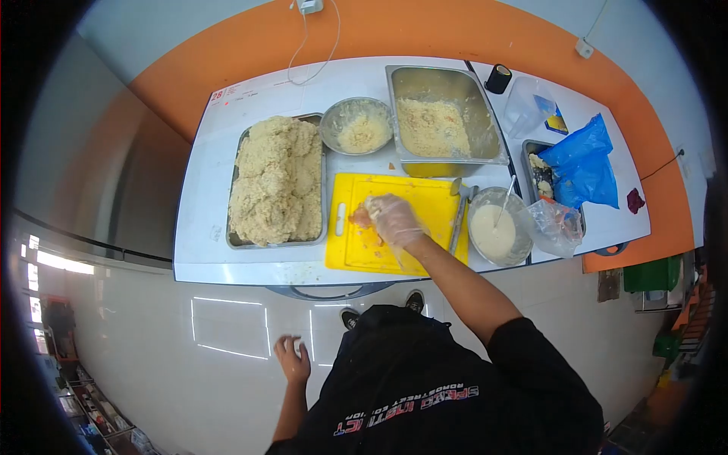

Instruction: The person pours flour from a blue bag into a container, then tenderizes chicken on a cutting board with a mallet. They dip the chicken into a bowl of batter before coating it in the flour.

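My right hand, in a clear plastic glove, is over the yellow cutting board. Its fingers close on a pinkish piece of raw meat near the board's left part; small scraps lie around it. On the board's right side rests a metal tool with a long handle, probably a mallet. My left hand hangs bare beside my body, away from the table, its fingers loosely bent and apart. Left of the board, a metal tray bears a tall heap of crumb-coated pieces.
Behind the board stand a bowl with crumbs and a deep metal pan of crumbs. To its right is a bowl of white batter with a spoon. Farther right lie a blue plastic bag, a clear bag and a black tape roll.
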Demonstrator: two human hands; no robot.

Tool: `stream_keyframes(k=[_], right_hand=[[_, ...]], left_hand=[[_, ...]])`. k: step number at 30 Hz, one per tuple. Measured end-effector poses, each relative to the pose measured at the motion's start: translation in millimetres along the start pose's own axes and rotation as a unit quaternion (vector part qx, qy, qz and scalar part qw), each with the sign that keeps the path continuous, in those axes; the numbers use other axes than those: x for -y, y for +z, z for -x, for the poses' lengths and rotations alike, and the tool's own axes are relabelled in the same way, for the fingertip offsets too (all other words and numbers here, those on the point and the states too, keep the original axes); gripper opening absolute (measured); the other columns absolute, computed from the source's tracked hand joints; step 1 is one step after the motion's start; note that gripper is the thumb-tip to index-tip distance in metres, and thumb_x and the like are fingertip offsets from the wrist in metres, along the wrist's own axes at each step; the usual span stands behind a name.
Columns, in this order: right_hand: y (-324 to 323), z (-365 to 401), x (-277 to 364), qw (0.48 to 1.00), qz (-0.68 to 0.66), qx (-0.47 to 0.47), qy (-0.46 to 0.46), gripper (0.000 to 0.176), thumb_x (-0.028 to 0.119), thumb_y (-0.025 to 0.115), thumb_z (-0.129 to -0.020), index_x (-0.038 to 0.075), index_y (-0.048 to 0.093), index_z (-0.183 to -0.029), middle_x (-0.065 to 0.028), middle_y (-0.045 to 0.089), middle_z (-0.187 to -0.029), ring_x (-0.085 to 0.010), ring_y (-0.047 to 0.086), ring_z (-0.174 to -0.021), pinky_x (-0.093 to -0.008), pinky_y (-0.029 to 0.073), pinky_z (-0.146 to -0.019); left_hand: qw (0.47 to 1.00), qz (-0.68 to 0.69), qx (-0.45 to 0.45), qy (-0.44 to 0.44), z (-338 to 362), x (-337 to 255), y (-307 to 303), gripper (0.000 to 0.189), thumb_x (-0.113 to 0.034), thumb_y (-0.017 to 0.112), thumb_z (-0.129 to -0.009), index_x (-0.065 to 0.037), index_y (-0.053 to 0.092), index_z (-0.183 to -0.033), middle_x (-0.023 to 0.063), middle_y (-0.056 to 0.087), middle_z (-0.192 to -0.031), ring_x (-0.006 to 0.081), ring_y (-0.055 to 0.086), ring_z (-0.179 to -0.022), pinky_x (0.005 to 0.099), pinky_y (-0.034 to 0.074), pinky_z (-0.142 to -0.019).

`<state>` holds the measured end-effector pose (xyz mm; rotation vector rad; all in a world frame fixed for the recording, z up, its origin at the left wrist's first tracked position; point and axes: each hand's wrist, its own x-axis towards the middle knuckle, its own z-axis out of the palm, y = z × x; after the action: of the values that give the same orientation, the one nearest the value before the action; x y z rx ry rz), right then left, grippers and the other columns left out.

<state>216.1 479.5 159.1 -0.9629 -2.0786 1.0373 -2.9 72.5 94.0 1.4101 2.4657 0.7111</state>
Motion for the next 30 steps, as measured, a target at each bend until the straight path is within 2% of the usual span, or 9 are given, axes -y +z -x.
stream_keyframes(k=[1,7,17,20,21,22,23,29,30], right_hand=[[12.4,-5.1,-7.4,0.94,0.295,0.062,-0.162,0.028,0.029,0.062,-0.09,0.007,0.071,-0.106,-0.0116,0.069,-0.092,-0.0263,0.068,-0.087,-0.0397,0.052,-0.079],[30.2,-3.0,42.8,0.912,0.408,0.019,0.028,0.023,0.03,0.061,-0.089,0.013,0.072,-0.1,-0.0142,0.066,-0.101,-0.0324,0.065,-0.095,-0.0444,0.051,-0.081],[-29.1,-24.6,21.9,0.896,0.438,0.036,0.068,0.025,0.028,0.056,-0.09,0.014,0.068,-0.106,-0.0149,0.066,-0.104,-0.0352,0.065,-0.088,-0.0479,0.051,-0.077],[-54.3,-20.7,10.4,0.868,0.49,0.081,-0.024,0.02,0.022,0.059,-0.09,0.011,0.07,-0.103,-0.0135,0.07,-0.098,-0.0249,0.068,-0.096,-0.0353,0.054,-0.077],[-57.9,-16.4,8.9,0.98,0.149,-0.017,0.134,0.021,0.02,0.056,-0.093,0.009,0.068,-0.106,-0.0107,0.069,-0.1,-0.0231,0.068,-0.091,-0.034,0.054,-0.075],[-61.3,-13.1,6.9,0.932,-0.217,-0.113,0.268,0.021,0.017,0.053,-0.096,0.006,0.066,-0.108,-0.0078,0.069,-0.101,-0.0213,0.068,-0.085,-0.0326,0.055,-0.073],[-62.6,-11.8,4.5,0.931,-0.218,-0.117,0.267,0.021,0.017,0.053,-0.096,0.006,0.066,-0.108,-0.0078,0.069,-0.101,-0.0213,0.068,-0.085,-0.0326,0.055,-0.073],[-47.5,15.0,-99.9,0.992,0.07,-0.052,0.088,0.025,0.011,0.052,-0.097,-0.001,0.062,-0.116,-0.009,0.068,-0.105,-0.0176,0.067,-0.092,-0.0262,0.054,-0.07],[-52.5,22.7,-99.0,0.954,0.278,0.023,0.107,0.028,0.011,0.054,-0.095,0.0,0.061,-0.12,-0.0111,0.067,-0.108,-0.0205,0.067,-0.094,-0.0284,0.055,-0.072]], left_hand=[[0.999,-0.014,0.006,-0.028,22.6,21.8,0.9,0.023,-0.007,0.065,-0.085,-0.006,0.064,-0.108,0.0198,0.053,-0.119,0.0401,0.047,-0.117,0.0507,0.039,-0.101],[0.982,-0.066,0.084,-0.157,131.0,107.5,0.5,0.021,-0.013,0.069,-0.082,-0.009,0.067,-0.103,0.0191,0.052,-0.118,0.0397,0.047,-0.117,0.0512,0.039,-0.102],[0.96,-0.068,0.119,-0.244,155.9,159.9,14.4,0.021,-0.021,0.072,-0.081,-0.013,0.069,-0.1,0.0173,0.052,-0.12,0.0402,0.045,-0.117,0.0525,0.039,-0.1],[0.967,-0.063,0.094,-0.228,139.0,163.3,15.7,0.021,-0.021,0.072,-0.081,-0.012,0.069,-0.1,0.0177,0.052,-0.12,0.0398,0.045,-0.117,0.0526,0.039,-0.101],[0.969,-0.063,0.094,-0.219,133.2,165.6,16.7,0.021,-0.021,0.072,-0.081,-0.012,0.069,-0.101,0.0178,0.051,-0.12,0.0397,0.045,-0.117,0.0526,0.039,-0.101],[0.971,-0.064,0.095,-0.21,128.3,166.8,17.9,0.022,-0.021,0.072,-0.081,-0.012,0.069,-0.101,0.018,0.051,-0.121,0.0396,0.045,-0.118,0.0527,0.039,-0.101],[0.972,-0.065,0.094,-0.206,123.6,166.9,19.3,0.022,-0.021,0.072,-0.081,-0.012,0.069,-0.101,0.018,0.051,-0.121,0.0396,0.045,-0.118,0.0527,0.039,-0.101],[0.976,-0.066,0.111,-0.177,86.5,154.4,15.6,0.026,-0.019,0.071,-0.082,-0.012,0.067,-0.107,0.0183,0.052,-0.12,0.0387,0.047,-0.117,0.0521,0.039,-0.101],[0.983,-0.057,0.09,-0.152,78.9,151.9,15.4,0.027,-0.016,0.07,-0.082,-0.009,0.066,-0.108,0.0184,0.053,-0.119,0.0383,0.047,-0.117,0.0518,0.039,-0.101]])
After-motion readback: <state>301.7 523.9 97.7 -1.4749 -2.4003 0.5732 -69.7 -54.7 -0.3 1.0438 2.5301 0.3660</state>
